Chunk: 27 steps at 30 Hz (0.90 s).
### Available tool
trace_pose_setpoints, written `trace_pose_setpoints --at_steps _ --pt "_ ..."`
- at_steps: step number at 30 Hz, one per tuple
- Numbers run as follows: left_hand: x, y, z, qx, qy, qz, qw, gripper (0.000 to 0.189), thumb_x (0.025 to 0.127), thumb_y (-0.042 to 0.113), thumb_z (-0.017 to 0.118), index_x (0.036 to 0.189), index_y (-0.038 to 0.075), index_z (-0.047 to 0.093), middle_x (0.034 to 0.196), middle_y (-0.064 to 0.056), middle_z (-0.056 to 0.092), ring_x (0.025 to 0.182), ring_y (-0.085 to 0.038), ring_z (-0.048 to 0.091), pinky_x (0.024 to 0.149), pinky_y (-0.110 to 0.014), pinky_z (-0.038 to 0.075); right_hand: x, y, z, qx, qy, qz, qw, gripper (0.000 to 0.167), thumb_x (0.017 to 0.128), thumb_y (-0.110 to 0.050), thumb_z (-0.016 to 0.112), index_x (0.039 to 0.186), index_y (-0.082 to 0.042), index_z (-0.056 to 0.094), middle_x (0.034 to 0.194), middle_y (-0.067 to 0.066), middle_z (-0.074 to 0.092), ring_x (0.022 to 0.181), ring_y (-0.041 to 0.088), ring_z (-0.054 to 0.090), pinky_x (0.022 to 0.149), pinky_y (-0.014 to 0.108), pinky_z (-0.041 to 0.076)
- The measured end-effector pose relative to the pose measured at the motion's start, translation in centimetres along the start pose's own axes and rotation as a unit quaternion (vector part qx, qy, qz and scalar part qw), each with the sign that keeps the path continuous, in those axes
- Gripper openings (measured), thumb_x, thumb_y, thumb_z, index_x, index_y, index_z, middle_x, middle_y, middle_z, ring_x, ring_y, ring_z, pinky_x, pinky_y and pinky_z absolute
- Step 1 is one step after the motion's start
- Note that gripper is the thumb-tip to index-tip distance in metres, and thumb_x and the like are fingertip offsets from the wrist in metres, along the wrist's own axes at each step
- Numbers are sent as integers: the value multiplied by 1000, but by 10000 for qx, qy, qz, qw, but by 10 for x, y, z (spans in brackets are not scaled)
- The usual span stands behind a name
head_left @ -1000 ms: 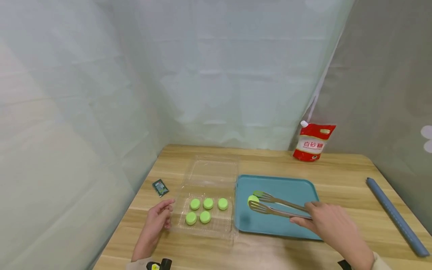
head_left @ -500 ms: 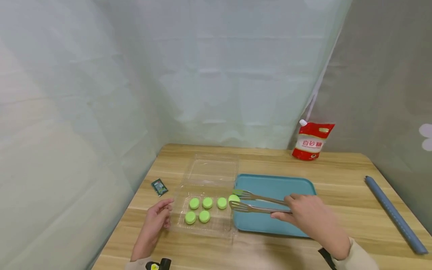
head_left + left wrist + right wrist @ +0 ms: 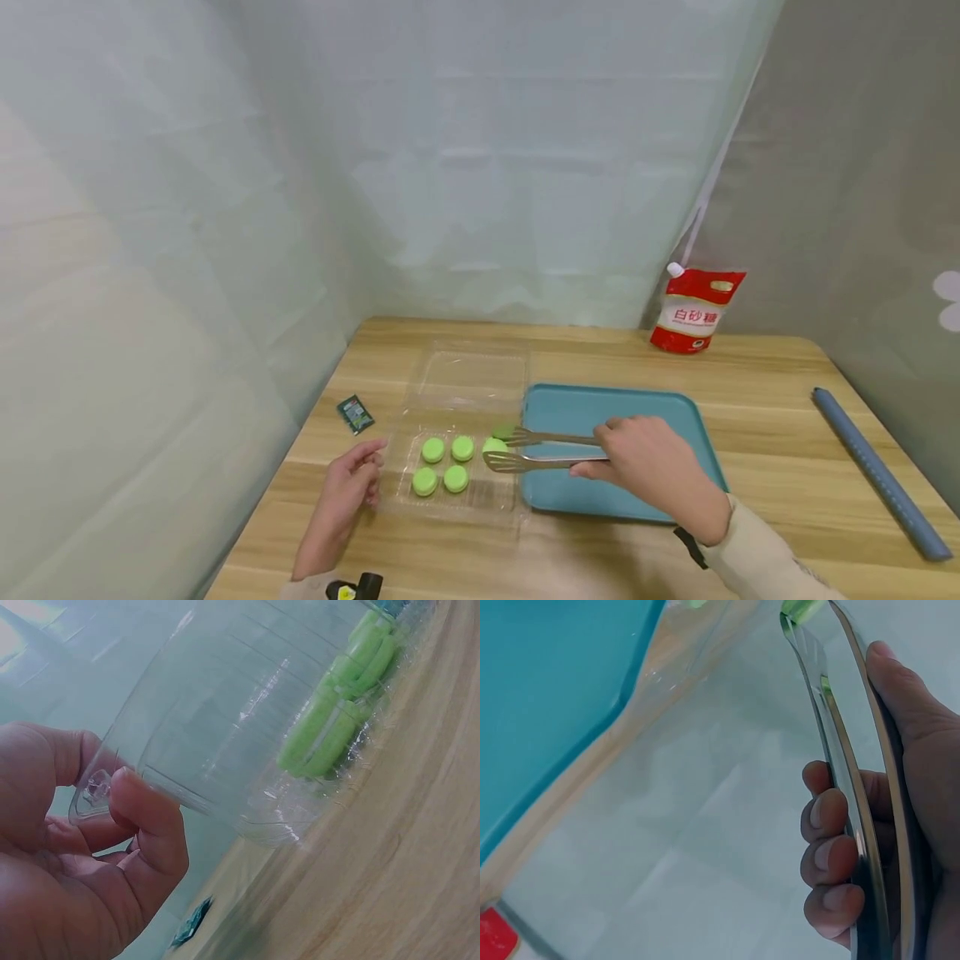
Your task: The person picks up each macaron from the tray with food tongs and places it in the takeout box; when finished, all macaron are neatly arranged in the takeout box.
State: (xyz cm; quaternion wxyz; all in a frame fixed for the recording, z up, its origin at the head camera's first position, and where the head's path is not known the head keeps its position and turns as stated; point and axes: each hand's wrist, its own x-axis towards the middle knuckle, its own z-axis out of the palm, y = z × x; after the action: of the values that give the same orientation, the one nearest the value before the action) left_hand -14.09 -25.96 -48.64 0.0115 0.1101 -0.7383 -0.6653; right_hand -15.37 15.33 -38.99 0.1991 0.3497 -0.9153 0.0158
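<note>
My right hand (image 3: 648,458) holds metal tongs (image 3: 859,825), fingers wrapped around their arms. Between the tong tips is a light green macaron (image 3: 494,446), over the right part of a clear plastic box (image 3: 487,502). Several matching macarons (image 3: 455,478) sit inside the box, in two rows; the one at the right of the back row is hidden behind the tongs. At the box's left side, my left hand (image 3: 351,483) pinches its rim between thumb and finger, as the left wrist view shows. The box's lid (image 3: 474,375) lies folded back.
A blue tray (image 3: 577,492) lies right of the box, beneath my right hand. A red sugar pouch (image 3: 696,312) stands at the back right. A grey-blue rod (image 3: 881,475) lies along the right edge, and a small dark green packet (image 3: 355,414) at the left.
My right hand has moved left with the tongs, carrying the macaron from over the tray to over the box. The left hand stays at the box's side.
</note>
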Motion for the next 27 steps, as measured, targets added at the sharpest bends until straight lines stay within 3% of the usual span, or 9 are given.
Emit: trace_pose_setpoints --at_steps 12,19,27 --pt "1 -1 0 -44 29 54 10000 46 91 -11 43 136 -12 51 94 -8 49 57 -12 42 50 -22 39 35 -10 1 -360 -368 -708 9962 66 76 -62 77 53 -22 29 59 -10 10 51 4 11 45 22 10" --pt "0 -3 1 -113 21 83 9999 46 89 -11 43 134 -13 51 95 -9 49 56 -12 42 49 -22 38 56 -20 -7 -396 -924 -979 9901 61 75 -58 80 49 -23 36 56 -11 13 49 4 16 44 21 14" --pt "0 -2 2 -101 76 47 9999 45 90 -11 43 134 -13 51 95 -8 50 57 -12 42 49 -21 38 73 -29 -5 -734 -1070 -1330 9826 63 72 -59 81 47 -23 36 55 -9 10 48 5 12 44 20 14"
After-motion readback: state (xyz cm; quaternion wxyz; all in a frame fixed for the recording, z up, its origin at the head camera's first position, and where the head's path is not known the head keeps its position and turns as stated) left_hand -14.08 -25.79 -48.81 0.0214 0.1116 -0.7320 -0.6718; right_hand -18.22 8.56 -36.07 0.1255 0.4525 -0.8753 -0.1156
